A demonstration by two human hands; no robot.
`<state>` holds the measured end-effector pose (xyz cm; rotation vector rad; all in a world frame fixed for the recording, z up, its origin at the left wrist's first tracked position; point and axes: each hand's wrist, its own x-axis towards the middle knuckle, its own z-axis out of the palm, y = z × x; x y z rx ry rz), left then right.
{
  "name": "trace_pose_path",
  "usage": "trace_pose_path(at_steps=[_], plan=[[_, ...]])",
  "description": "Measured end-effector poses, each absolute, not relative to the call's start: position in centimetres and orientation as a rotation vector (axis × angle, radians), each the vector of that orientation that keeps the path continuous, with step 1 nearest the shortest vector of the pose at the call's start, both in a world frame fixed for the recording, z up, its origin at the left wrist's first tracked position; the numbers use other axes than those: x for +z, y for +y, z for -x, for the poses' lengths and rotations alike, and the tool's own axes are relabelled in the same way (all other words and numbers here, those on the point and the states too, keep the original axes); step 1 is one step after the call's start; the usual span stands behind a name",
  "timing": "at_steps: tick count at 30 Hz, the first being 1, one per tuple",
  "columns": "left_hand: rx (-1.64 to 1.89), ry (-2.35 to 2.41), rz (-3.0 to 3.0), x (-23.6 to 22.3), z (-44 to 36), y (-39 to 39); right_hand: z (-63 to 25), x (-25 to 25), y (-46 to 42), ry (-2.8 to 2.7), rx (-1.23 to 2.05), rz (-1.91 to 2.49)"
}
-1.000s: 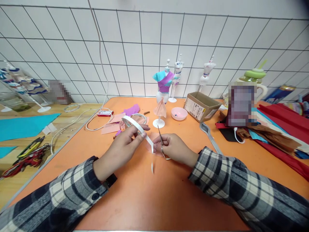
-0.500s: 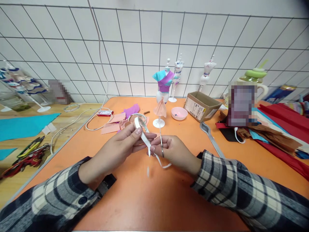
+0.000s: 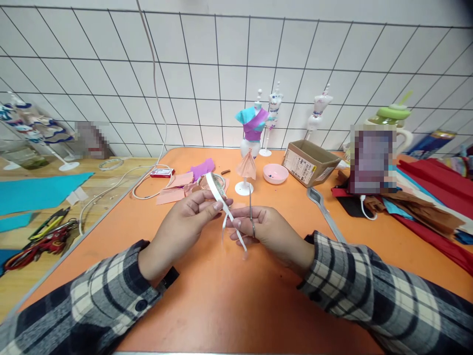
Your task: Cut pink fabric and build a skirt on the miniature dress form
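Observation:
Between the thumb and fingers of my left hand (image 3: 190,213) is a roll of white tape (image 3: 215,188), held tilted above the orange table (image 3: 207,301). My right hand (image 3: 271,228) is closed round thin metal scissors (image 3: 251,201), blades pointing away from me. Its thumb and fingertips also pinch the tape near the loose strip (image 3: 241,240), which hangs below the fingers. Just beyond my hands stands a small dress form (image 3: 254,129) wrapped in turquoise and purple crepe paper. A pleated peach paper piece (image 3: 246,167) shows in front of its stand.
Peach and purple paper scraps (image 3: 181,181) lie at the back left beside a white cable. A pink bowl (image 3: 275,174), a cardboard box (image 3: 310,160) and a grey tool (image 3: 325,214) are to the right. A phone (image 3: 371,158) stands among coloured papers. Red-handled tools (image 3: 46,249) lie far left.
The roll has turned more edge-on in my left hand. The loose tape end, looped below my right hand before, now hangs in a straighter strip. Both hands have shifted slightly right.

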<state>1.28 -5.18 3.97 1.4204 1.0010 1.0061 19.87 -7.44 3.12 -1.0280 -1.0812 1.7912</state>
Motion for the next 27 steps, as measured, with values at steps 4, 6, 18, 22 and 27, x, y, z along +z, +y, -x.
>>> trace_pose_path(at_steps=[4, 6, 18, 22, 27], plan=[[1.091, 1.129, -1.515, 4.3, -1.3, -5.1, -20.1, 3.2, -7.4, -1.025, 1.879, 1.024], [1.078, 1.168, -1.508, 4.5, -1.1, -4.9, -20.3, 3.0, -7.1, -1.004, 1.93, 1.005], [1.043, 1.181, -1.411, 4.1, -0.8, -4.4, -20.5, 2.4, -6.6, -1.166, 1.82, 1.106], [1.188, 1.304, -1.528, 4.5, -0.1, -3.5, -21.5, 1.9, -5.0, -1.251, 1.345, 1.189], [1.264, 1.409, -1.519, 5.2, 1.1, -2.6, -22.9, 3.2, -5.2, -1.502, 1.429, 0.958]])
